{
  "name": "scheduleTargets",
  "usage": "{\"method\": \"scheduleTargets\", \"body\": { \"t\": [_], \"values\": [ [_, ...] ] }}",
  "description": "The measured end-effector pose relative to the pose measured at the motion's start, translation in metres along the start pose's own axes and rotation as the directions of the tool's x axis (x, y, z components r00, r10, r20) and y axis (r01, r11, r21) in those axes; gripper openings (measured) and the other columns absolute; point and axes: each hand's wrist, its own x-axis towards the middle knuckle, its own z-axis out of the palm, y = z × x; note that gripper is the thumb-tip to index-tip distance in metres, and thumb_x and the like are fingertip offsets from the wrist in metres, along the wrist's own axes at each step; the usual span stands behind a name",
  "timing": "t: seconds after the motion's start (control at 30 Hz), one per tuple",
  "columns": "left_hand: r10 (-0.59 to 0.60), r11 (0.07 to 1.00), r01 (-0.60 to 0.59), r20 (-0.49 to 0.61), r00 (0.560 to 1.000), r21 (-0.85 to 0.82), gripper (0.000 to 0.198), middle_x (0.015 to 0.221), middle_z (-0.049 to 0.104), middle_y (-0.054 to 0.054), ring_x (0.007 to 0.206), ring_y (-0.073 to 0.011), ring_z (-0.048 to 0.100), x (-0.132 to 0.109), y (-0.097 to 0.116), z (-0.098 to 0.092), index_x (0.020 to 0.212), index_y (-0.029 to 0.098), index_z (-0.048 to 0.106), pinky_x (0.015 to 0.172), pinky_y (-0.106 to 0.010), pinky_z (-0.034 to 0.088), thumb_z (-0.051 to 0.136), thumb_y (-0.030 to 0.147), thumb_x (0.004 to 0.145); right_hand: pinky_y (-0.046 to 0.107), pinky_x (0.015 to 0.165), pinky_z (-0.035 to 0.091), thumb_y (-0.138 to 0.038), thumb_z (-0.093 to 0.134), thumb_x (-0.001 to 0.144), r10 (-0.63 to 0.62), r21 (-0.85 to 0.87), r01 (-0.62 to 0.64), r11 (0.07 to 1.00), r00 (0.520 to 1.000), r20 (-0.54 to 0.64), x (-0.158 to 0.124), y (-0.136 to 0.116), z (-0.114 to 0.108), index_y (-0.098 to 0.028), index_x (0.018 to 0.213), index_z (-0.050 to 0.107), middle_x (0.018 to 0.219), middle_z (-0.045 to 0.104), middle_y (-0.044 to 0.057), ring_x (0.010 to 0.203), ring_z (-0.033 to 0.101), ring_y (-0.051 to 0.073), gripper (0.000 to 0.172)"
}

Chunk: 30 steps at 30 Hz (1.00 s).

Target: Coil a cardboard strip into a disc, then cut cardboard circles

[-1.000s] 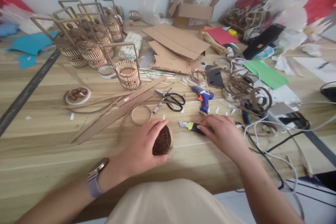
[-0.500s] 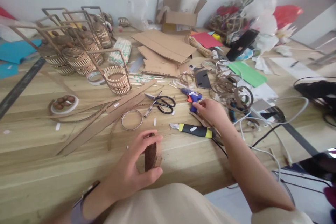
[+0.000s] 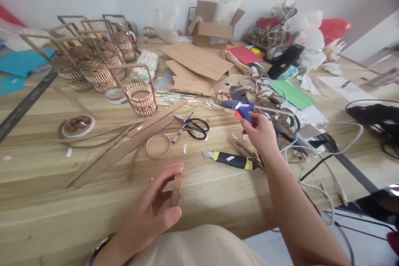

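Between the thumb and fingers of my left hand (image 3: pixel 156 199) is a small round brown disc (image 3: pixel 176 189) with a cardboard-coloured edge, held on its side above the table front. My right hand (image 3: pixel 260 133) grips the handle of a blue glue gun (image 3: pixel 243 108) with an orange trigger, its nozzle pointing left. Below the gun lies a black and yellow utility knife (image 3: pixel 233 159), blade out. Black-handled scissors (image 3: pixel 196 128) lie left of it, beside a thin ring (image 3: pixel 158 146). An open slatted basket (image 3: pixel 141 99) with a square handle stands farther back.
Several lidded slatted baskets (image 3: pixel 99 70) stand at the back left. A white tape roll (image 3: pixel 77 126) holds brown balls. Long cardboard strips (image 3: pixel 124 149) cross the left side. Cardboard sheets (image 3: pixel 196 60) and an open box (image 3: pixel 215 31) are behind. White cables (image 3: pixel 336 149) loop at the right.
My right hand has lifted the glue gun off the table and moved it a little right. My left hand has turned the disc more edge-on and shifted slightly left.
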Motion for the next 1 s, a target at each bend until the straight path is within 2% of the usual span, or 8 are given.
{"method": "scheduleTargets", "body": {
  "t": [0.1,0.23,0.37,0.43,0.5,0.63,0.8,1.0],
  "values": [
    [0.011,0.992,-0.006,0.036,0.999,-0.125,0.051,0.145,0.054,-0.007,0.12,-0.0272,0.058,0.004,-0.007,-0.003,0.138,0.04,0.056,0.09,-0.037,0.058,0.071,0.044,0.089,0.033,0.064,0.047,-0.045,0.067,0.073,-0.022,0.194,0.025,0.981,1.0,-0.016,-0.021,-0.008,-0.012,-0.022,0.095,0.059,0.079,0.063,0.002,0.069,0.058,0.021,0.032],
    [-0.005,0.983,0.011,0.033,0.999,-0.181,0.046,0.135,0.059,-0.005,0.106,-0.0201,0.062,0.008,-0.004,0.0,0.135,0.042,0.057,0.084,-0.03,0.057,0.069,0.049,0.091,0.031,0.053,0.045,-0.049,0.069,0.068,-0.061,0.443,-0.04,0.895,0.975,0.212,-0.056,-0.02,-0.014,-0.023,0.079,0.055,0.063,0.053,-0.003,0.054,0.051,0.016,0.031],
    [0.062,0.983,-0.053,0.051,0.997,-0.174,0.055,0.138,0.055,-0.004,0.119,-0.0235,0.056,0.007,0.006,0.004,0.133,0.045,0.057,0.085,-0.03,0.055,0.078,0.052,0.083,0.027,0.046,0.035,-0.052,0.077,0.075,-0.165,0.617,-0.237,0.75,0.836,0.523,-0.091,-0.015,-0.011,-0.02,0.075,0.062,0.055,0.046,-0.005,0.047,0.04,0.011,0.035],
    [0.08,0.987,-0.073,0.044,0.996,-0.145,0.061,0.144,0.051,-0.004,0.124,-0.0256,0.053,0.006,0.009,0.004,0.133,0.045,0.057,0.088,-0.032,0.055,0.082,0.053,0.078,0.026,0.047,0.035,-0.05,0.081,0.077,-0.201,0.627,-0.296,0.721,0.776,0.598,-0.105,-0.01,-0.01,-0.018,0.081,0.068,0.06,0.053,-0.002,0.05,0.044,0.011,0.035],
    [0.08,0.992,-0.077,0.021,0.997,-0.103,0.067,0.147,0.048,-0.004,0.128,-0.0275,0.05,0.005,0.009,0.003,0.134,0.046,0.056,0.091,-0.035,0.054,0.085,0.052,0.074,0.026,0.049,0.038,-0.048,0.084,0.077,-0.246,0.654,-0.291,0.699,0.76,0.601,-0.116,-0.009,-0.008,-0.02,0.086,0.072,0.071,0.062,0.002,0.055,0.049,0.012,0.033],
    [0.041,0.993,-0.035,-0.046,0.998,0.111,0.066,0.152,0.042,-0.004,0.136,-0.0299,0.045,0.006,0.009,0.004,0.135,0.044,0.053,0.098,-0.039,0.051,0.085,0.047,0.077,0.027,0.059,0.049,-0.04,0.082,0.081,-0.304,0.714,-0.282,0.641,0.76,0.574,-0.134,-0.022,0.001,-0.025,0.084,0.07,0.085,0.07,0.003,0.07,0.062,0.016,0.019],
    [0.105,0.867,-0.032,-0.12,0.987,0.498,0.062,0.151,0.042,-0.009,0.138,-0.0328,0.044,0.014,0.013,0.01,0.137,0.036,0.052,0.111,-0.05,0.043,0.079,0.043,0.083,0.036,0.081,0.058,-0.029,0.079,0.08,-0.255,0.641,-0.22,0.736,0.786,0.563,-0.148,-0.048,0.018,-0.024,0.081,0.065,0.094,0.076,0.004,0.091,0.07,0.023,0.014],
    [0.245,0.674,-0.111,-0.08,0.966,0.73,0.055,0.146,0.043,-0.013,0.14,-0.0347,0.043,0.019,0.016,0.014,0.137,0.032,0.051,0.113,-0.056,0.039,0.075,0.035,0.087,0.035,0.071,0.059,-0.025,0.077,0.072,-0.218,0.664,-0.162,0.73,0.866,0.45,-0.155,-0.058,0.034,-0.025,0.075,0.059,0.08,0.073,0.001,0.078,0.07,0.022,0.019]
  ]
}}
